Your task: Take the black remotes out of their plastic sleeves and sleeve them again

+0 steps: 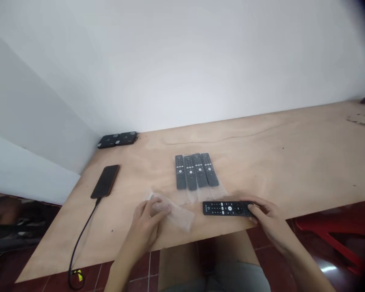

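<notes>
My right hand (pixel 263 213) grips one end of a black remote control (pixel 226 208), its buttons facing up and its other end pointing left. In my left hand (pixel 149 215) is a clear plastic sleeve (pixel 181 217), pinched between the fingers and spreading to the right, toward the remote. The sleeve looks flat. Just beyond both hands, several more remotes (pixel 196 172) lie side by side on the wooden table (pixel 246 158), within plastic sleeves whose loose ends point toward me.
A dark smartphone (pixel 106 181) lies at the left with a black cable (pixel 80 237) running off the table's front edge. Two black boxes (pixel 117 140) sit in the back left corner against the wall. A red chair (pixel 337 231) stands at the right, below the table.
</notes>
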A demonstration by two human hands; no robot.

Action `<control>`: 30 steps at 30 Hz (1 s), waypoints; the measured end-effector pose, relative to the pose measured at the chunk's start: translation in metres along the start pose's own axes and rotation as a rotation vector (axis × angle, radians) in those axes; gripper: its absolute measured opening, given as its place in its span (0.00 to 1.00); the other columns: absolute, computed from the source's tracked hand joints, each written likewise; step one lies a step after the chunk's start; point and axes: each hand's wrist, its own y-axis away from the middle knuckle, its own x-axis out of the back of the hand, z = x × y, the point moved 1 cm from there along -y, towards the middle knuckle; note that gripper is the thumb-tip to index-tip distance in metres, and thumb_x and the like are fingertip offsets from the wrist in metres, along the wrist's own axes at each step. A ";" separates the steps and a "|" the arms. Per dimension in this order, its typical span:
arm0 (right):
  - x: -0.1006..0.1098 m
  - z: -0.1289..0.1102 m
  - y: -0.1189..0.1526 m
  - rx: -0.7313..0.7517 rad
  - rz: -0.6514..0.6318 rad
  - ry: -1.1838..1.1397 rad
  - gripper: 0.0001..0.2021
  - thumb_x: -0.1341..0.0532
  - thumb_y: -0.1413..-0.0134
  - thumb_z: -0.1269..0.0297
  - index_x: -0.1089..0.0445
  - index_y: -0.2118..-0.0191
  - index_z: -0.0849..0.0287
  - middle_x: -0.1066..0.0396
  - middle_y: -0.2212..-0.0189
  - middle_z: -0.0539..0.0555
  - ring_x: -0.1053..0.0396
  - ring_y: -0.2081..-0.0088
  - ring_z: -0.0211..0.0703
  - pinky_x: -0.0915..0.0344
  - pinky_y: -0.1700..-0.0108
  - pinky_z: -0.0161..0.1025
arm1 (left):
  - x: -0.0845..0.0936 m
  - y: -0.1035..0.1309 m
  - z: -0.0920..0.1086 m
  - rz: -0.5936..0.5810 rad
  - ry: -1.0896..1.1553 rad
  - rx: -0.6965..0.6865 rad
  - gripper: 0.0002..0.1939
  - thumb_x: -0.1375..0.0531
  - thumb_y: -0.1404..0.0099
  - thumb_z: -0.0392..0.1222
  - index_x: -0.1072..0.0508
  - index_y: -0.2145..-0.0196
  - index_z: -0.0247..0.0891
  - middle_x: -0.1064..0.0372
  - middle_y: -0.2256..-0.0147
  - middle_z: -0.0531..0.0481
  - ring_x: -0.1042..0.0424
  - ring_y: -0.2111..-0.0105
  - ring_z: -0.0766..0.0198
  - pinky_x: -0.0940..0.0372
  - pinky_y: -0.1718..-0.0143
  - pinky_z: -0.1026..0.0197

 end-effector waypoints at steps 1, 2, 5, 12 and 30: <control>-0.003 -0.001 0.002 -0.004 -0.034 0.033 0.20 0.28 0.40 0.46 0.16 0.51 0.53 0.16 0.53 0.58 0.22 0.59 0.54 0.24 0.67 0.42 | 0.002 0.002 -0.003 -0.011 0.012 0.034 0.23 0.44 0.26 0.28 0.18 0.43 0.50 0.29 0.38 0.41 0.28 0.44 0.45 0.25 0.44 0.39; -0.007 -0.001 0.005 -0.001 -0.068 0.065 0.19 0.27 0.41 0.45 0.16 0.52 0.53 0.16 0.55 0.58 0.21 0.60 0.55 0.23 0.66 0.44 | 0.004 0.003 -0.004 -0.024 0.038 0.069 0.21 0.43 0.25 0.30 0.19 0.43 0.48 0.28 0.40 0.41 0.27 0.44 0.46 0.25 0.44 0.40; -0.025 -0.003 0.010 0.077 -0.143 0.164 0.17 0.27 0.39 0.48 0.17 0.53 0.54 0.16 0.57 0.57 0.20 0.59 0.56 0.21 0.58 0.49 | 0.005 0.000 -0.007 -0.024 0.099 0.175 0.11 0.42 0.22 0.38 0.20 0.49 0.43 0.26 0.47 0.42 0.24 0.47 0.49 0.25 0.46 0.45; -0.086 -0.021 0.021 0.365 -0.336 0.336 0.17 0.36 0.31 0.62 0.25 0.39 0.48 0.20 0.47 0.57 0.22 0.49 0.56 0.24 0.45 0.53 | -0.003 -0.021 -0.033 -0.031 0.060 0.190 0.10 0.43 0.21 0.43 0.22 0.52 0.42 0.22 0.47 0.43 0.22 0.46 0.49 0.25 0.43 0.45; -0.204 -0.033 0.005 0.804 -0.290 0.800 0.09 0.41 0.24 0.68 0.24 0.48 0.57 0.22 0.60 0.58 0.27 0.60 0.53 0.30 0.56 0.47 | -0.028 -0.037 -0.070 -0.242 0.014 0.170 0.31 0.48 0.17 0.55 0.41 0.22 0.46 0.49 0.21 0.44 0.44 0.23 0.46 0.44 0.23 0.40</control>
